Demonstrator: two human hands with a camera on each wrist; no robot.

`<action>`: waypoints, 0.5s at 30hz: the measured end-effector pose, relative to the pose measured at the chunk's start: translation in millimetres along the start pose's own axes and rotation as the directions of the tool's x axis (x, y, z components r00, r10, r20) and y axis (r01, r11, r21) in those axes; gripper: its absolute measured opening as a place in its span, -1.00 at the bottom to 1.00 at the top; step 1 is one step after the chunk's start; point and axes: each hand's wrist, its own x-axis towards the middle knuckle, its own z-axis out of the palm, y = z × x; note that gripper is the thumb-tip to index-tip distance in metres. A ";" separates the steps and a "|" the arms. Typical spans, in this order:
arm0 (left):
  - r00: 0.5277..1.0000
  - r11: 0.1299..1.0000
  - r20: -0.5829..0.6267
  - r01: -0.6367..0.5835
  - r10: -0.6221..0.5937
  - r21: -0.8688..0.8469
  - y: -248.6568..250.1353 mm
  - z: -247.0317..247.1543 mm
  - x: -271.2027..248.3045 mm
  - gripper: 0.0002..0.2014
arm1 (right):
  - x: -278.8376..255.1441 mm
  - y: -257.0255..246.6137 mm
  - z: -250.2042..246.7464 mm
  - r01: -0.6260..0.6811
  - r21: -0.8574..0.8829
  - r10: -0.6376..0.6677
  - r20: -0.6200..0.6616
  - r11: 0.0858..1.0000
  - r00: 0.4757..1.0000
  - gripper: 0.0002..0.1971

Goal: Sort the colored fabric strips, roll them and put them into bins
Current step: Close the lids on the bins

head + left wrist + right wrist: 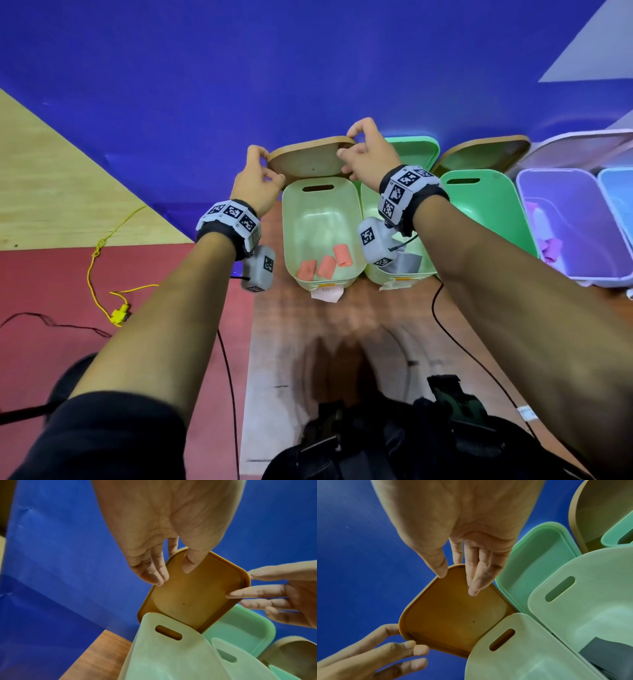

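Head view: at frame centre, the left hand point(255, 180) and right hand point(368, 152) pinched opposite ends of a tan rounded-rectangular plastic lid point(308, 161), tilted behind the pale green plastic bin point(291, 219). Three rolled pink fabric strips point(325, 265) lay in that bin, below both hands.

Left wrist view: thumb and fingertips point(160, 577) clasped the lid's upper corner.

Right wrist view: curled fingers point(476, 584) gripped the lid's top edge.
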 end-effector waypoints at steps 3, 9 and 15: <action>1.000 0.999 0.009 -0.026 0.026 0.020 3.1 -1.3 -17.0 -0.72 | -20.0 3.6 -6.4 0.014 0.011 -0.015 0.031 1.000 0.999 -0.78; 0.999 1.000 0.033 -0.030 0.030 0.001 -3.0 17.1 -52.0 -0.69 | -60.2 26.3 -10.8 -0.018 0.053 0.015 0.053 0.998 0.998 -0.80; 0.993 1.000 0.114 0.015 -0.013 -0.022 -23.9 37.6 -83.1 -0.56 | -89.4 59.1 -1.9 -0.075 0.154 0.070 0.041 0.985 0.997 -0.85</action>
